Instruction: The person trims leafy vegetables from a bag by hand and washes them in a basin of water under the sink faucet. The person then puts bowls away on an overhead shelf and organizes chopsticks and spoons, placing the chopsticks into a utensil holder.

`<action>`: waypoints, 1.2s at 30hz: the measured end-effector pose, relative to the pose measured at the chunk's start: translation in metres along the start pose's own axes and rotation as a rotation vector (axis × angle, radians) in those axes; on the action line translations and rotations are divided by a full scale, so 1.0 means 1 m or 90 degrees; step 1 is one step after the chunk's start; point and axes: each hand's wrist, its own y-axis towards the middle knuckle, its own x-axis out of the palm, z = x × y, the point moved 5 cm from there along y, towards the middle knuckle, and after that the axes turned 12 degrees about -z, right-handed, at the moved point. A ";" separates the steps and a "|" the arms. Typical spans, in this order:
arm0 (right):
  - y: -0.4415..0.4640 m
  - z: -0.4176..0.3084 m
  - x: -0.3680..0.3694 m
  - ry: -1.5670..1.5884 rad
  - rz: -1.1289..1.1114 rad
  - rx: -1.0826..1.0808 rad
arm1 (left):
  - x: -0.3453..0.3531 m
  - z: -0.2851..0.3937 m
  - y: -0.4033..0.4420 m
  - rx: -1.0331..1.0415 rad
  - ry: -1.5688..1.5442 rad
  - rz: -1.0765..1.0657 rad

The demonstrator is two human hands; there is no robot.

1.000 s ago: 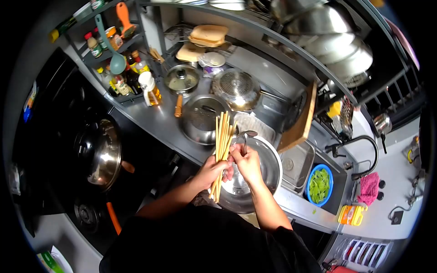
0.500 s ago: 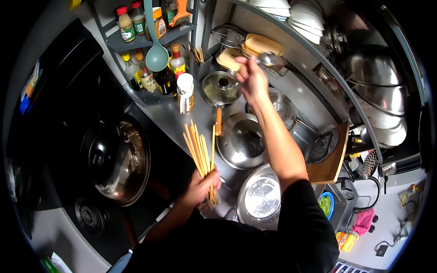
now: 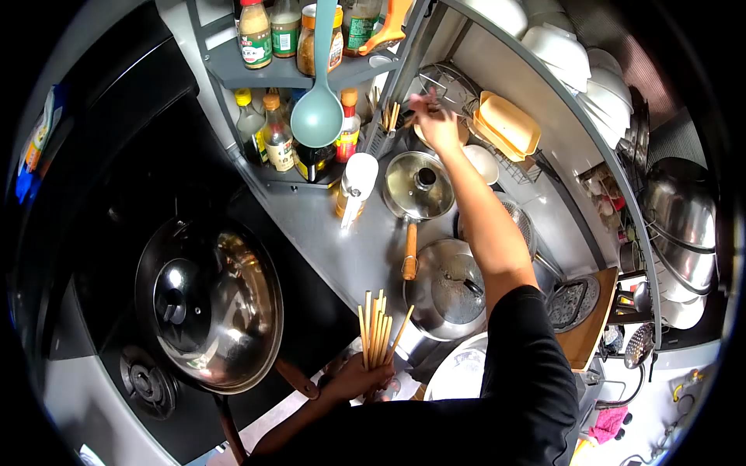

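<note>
My left hand (image 3: 364,382) is closed around a bundle of light wooden chopsticks (image 3: 374,334), their ends pointing up and one splayed to the right. My right hand (image 3: 437,128) reaches to the back of the counter, just right of a mesh utensil holder (image 3: 382,143) with several sticks in it. Motion smears its fingers, and I cannot make out whether anything is in them. Below that hand sits a small pot with a glass lid (image 3: 418,185) and a wooden handle.
A lidded wok (image 3: 241,311) stands on the black stove at left. Sauce bottles (image 3: 278,140) and a hanging teal ladle (image 3: 317,115) are at the back. A lidded steel pan (image 3: 444,291), yellow trays (image 3: 507,126) and a rack of white bowls (image 3: 556,54) lie to the right.
The view has shifted. My right hand has moved left toward the utensil holder, and the shiny metal piece seen beside it is no longer visible. The left hand keeps hold of the chopsticks.
</note>
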 end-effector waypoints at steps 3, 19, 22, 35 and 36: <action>0.011 0.003 0.020 -0.100 0.011 0.042 | -0.005 -0.001 0.008 0.060 -0.013 -0.031; 0.015 0.015 0.064 -0.521 -0.130 0.055 | 0.001 0.015 0.023 0.155 -0.156 -0.035; -0.016 -0.029 0.043 -0.542 -0.315 0.072 | 0.009 0.029 0.023 0.183 -0.138 -0.051; -0.385 -0.189 -0.040 0.773 -0.553 0.372 | 0.060 0.003 0.014 0.115 -0.216 -0.194; -0.397 -0.188 -0.042 0.720 -0.497 0.370 | 0.064 0.001 0.015 0.092 -0.190 -0.187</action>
